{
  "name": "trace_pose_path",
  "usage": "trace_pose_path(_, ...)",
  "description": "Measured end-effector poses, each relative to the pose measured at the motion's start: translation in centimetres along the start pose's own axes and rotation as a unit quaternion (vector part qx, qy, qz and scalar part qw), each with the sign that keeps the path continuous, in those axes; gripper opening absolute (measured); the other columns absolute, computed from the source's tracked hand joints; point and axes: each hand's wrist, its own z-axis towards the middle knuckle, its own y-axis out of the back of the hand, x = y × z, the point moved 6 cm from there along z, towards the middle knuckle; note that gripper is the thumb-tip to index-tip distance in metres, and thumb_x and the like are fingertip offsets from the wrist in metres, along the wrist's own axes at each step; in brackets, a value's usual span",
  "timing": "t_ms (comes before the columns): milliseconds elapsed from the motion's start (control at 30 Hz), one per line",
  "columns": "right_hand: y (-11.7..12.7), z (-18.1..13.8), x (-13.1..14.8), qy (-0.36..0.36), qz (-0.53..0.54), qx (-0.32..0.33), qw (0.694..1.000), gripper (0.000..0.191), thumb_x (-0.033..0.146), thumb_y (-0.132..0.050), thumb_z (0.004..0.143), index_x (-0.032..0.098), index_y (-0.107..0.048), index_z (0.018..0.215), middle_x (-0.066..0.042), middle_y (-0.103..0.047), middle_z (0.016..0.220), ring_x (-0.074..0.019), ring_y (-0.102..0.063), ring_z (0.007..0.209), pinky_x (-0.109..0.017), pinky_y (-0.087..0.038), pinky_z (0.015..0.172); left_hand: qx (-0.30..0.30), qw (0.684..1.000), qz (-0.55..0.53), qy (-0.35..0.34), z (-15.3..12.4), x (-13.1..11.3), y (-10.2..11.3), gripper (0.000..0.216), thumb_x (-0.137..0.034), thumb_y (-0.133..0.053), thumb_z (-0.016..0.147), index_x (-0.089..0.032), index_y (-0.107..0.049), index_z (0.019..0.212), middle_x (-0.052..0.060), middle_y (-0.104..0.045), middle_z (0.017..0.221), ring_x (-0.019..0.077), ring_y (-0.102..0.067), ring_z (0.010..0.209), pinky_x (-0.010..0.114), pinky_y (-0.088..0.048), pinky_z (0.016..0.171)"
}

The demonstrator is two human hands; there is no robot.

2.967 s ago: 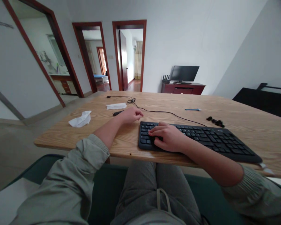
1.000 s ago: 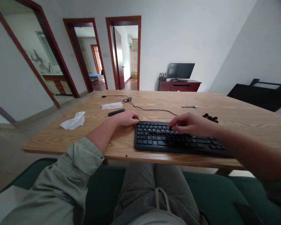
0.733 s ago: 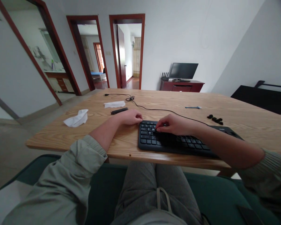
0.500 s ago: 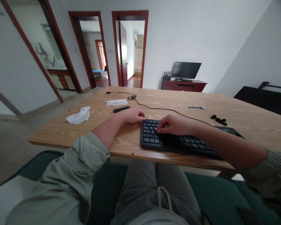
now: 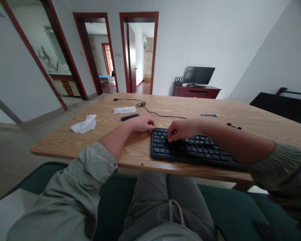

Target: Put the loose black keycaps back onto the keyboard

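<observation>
A black keyboard (image 5: 203, 156) lies on the wooden table close to its front edge. My left hand (image 5: 144, 124) rests at the keyboard's upper left corner, its fingers curled and closed on that corner. Over the keyboard's left part, my right hand (image 5: 178, 130) points down with thumb and fingertips pinched together at the keys. Whatever is between those fingertips is too small or hidden to make out. A dark patch without visible keycaps shows just below the right hand. Several small black pieces (image 5: 233, 126) lie beyond my right forearm, which partly covers them.
On the wooden table (image 5: 110, 134) are a crumpled white tissue (image 5: 84, 124), a folded white tissue (image 5: 124, 109), a black stick-like object (image 5: 129, 117), a coiled black cable (image 5: 141, 104) and a blue brush-like stick (image 5: 209, 115). A monitor (image 5: 199, 75) stands on a cabinet behind.
My right wrist and forearm have shifted up and away from me, uncovering more keys and hiding part of the small black pieces and cable. The left hand stays in place.
</observation>
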Motion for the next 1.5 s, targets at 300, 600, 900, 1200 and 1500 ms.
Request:
trace_pose_path(300,0.5,0.5,0.4,-0.031,-0.020,0.038,0.999,0.030,0.044,-0.064,0.075,0.017,-0.070,0.089,-0.002,-0.068,0.081,-0.0152,-0.055,0.071,-0.026,-0.039,0.064,0.004,1.000,-0.012,0.008,0.0,0.0,-0.1,0.028,-0.028,-0.052,0.086,-0.013,-0.071,0.100,0.006,-0.073,0.100,0.0154,-0.063,0.083,0.022,-0.043,0.072)
trace_pose_path(600,0.6,1.1,0.7,-0.056,-0.017,0.095,0.994,0.038,0.049,-0.065,0.073,0.015,-0.071,0.089,-0.002,-0.064,0.076,-0.0138,-0.049,0.067,-0.028,-0.037,0.061,0.006,1.000,-0.020,0.003,0.2,0.2,-0.2,0.029,-0.029,-0.051,0.086,-0.012,-0.071,0.099,0.006,-0.073,0.095,0.0158,-0.062,0.081,0.023,-0.042,0.070)
trace_pose_path(900,0.5,0.9,0.9,-0.048,0.003,0.113,0.992,0.038,0.047,-0.068,0.071,0.014,-0.074,0.091,-0.002,-0.068,0.078,-0.0145,-0.052,0.069,-0.027,-0.038,0.062,0.000,1.000,-0.017,-0.005,0.1,0.2,-0.1,0.029,-0.030,-0.052,0.085,-0.013,-0.071,0.098,0.006,-0.073,0.096,0.0152,-0.061,0.080,0.023,-0.041,0.069)
trace_pose_path(1200,0.7,0.6,1.8,-0.033,-0.008,0.106,0.994,0.025,0.031,-0.064,0.076,0.014,-0.075,0.090,-0.004,-0.073,0.084,-0.0160,-0.061,0.075,-0.026,-0.042,0.067,0.005,1.000,-0.014,0.000,0.1,0.2,-0.1,0.028,-0.030,-0.052,0.085,-0.014,-0.071,0.099,0.006,-0.073,0.097,0.0154,-0.062,0.081,0.023,-0.041,0.070)
trace_pose_path(1500,0.7,1.8,0.9,-0.053,-0.015,0.159,0.986,0.033,0.041,-0.071,0.070,0.013,-0.074,0.087,-0.004,-0.070,0.076,-0.0136,-0.056,0.065,-0.026,-0.040,0.060,0.005,1.000,-0.018,0.005,-0.1,0.0,0.1,0.028,-0.028,-0.052,0.085,-0.013,-0.071,0.099,0.007,-0.073,0.098,0.0155,-0.062,0.082,0.023,-0.042,0.072)
